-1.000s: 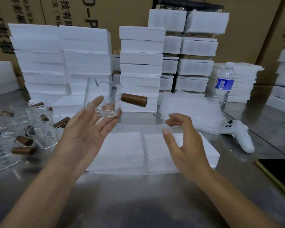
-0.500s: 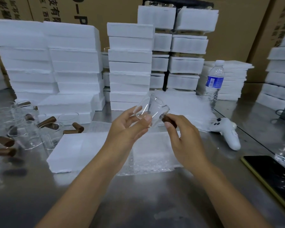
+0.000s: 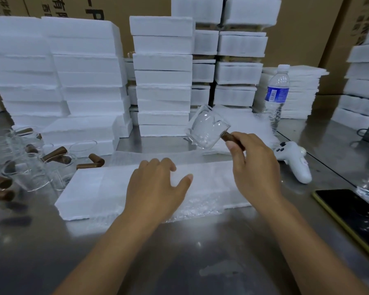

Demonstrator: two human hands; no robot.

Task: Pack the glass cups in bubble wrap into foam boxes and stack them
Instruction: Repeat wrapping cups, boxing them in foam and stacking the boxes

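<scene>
Right hand (image 3: pixel 256 167) pinches cup (image 3: pixel 207 128) by handle (image 3: pixel 229 136), above bubble wrap (image 3: pixel 211 188) | left hand (image 3: pixel 158 188) rests loose-fingered on it | I judge handle-only grip may let cup twist, drop.

Right hand (image 3: pixel 256 165) holding glass cup (image 3: pixel 207 128) by brown handle, left hand (image 3: pixel 156 188) flat on bubble wrap (image 3: pixel 211 188)

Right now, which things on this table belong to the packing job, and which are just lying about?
For the job: glass cup, bubble wrap, foam boxes, loose cups at left.
Lying about: water bottle, white controller, phone.
</scene>
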